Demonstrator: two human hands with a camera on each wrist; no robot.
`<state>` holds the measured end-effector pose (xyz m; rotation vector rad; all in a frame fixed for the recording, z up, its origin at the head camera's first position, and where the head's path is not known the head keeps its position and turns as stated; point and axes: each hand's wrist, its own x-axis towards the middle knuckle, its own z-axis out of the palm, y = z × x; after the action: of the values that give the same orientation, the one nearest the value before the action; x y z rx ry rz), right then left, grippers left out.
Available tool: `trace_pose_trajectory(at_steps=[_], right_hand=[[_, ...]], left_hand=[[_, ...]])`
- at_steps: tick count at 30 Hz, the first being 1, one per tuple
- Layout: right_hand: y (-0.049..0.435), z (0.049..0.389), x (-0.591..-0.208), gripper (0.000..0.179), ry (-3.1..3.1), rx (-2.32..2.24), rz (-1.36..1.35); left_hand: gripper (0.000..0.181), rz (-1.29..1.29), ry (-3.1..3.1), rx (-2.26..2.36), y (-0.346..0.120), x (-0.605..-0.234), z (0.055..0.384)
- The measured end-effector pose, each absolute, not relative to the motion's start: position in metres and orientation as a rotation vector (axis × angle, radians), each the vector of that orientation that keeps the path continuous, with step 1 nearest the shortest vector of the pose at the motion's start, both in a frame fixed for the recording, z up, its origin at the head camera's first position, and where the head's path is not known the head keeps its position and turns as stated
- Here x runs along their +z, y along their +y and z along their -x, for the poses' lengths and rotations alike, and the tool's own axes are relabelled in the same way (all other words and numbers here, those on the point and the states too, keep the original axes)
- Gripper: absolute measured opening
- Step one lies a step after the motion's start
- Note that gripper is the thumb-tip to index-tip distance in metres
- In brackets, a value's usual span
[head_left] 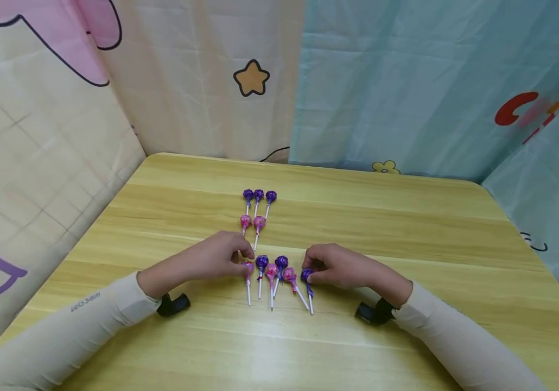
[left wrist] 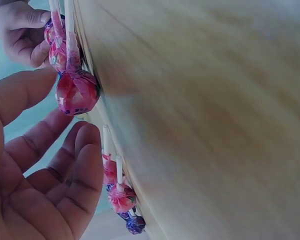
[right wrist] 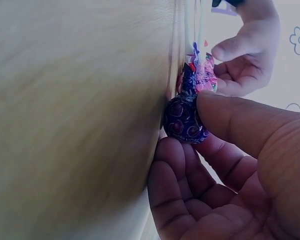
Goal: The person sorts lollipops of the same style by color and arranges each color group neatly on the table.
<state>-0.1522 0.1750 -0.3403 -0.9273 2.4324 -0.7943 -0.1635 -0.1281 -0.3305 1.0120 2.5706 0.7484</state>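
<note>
My right hand (head_left: pixel 340 266) pinches the head of a purple-wrapped lollipop (right wrist: pixel 182 120) between thumb and fingertips, at the right end of the near row. My left hand (head_left: pixel 218 255) is at the row's left end, thumb and bent fingers spread around the head of a pink lollipop (left wrist: pixel 79 92). A small gap shows between that head and the fingertips in the left wrist view. Between the hands lie a purple lollipop (head_left: pixel 262 262), a pink one (head_left: pixel 271 270), another purple one (head_left: pixel 281 262) and another pink one (head_left: pixel 290 275), their white sticks pointing toward me.
Farther back on the wooden table (head_left: pixel 406 228), three purple lollipops (head_left: pixel 258 194) lie side by side. Two pink lollipops (head_left: pixel 259 222) lie just in front of them. Printed curtains (head_left: pixel 382 81) hang behind the table and along its sides.
</note>
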Motion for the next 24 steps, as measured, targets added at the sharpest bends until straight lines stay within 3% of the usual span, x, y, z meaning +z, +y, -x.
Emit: trace_pose_trajectory(at_steps=[8,24], right_hand=[[0.174,0.152,-0.34,0.007,2.448,-0.783,0.932],[0.177,0.166,-0.327,0.005,2.532,-0.783,0.988]], left_hand=[[0.005,-0.958,2.565,0.728,-0.126,-0.331,0.164],[0.007,-1.112,2.602,0.643,-0.122,-0.327,0.161]])
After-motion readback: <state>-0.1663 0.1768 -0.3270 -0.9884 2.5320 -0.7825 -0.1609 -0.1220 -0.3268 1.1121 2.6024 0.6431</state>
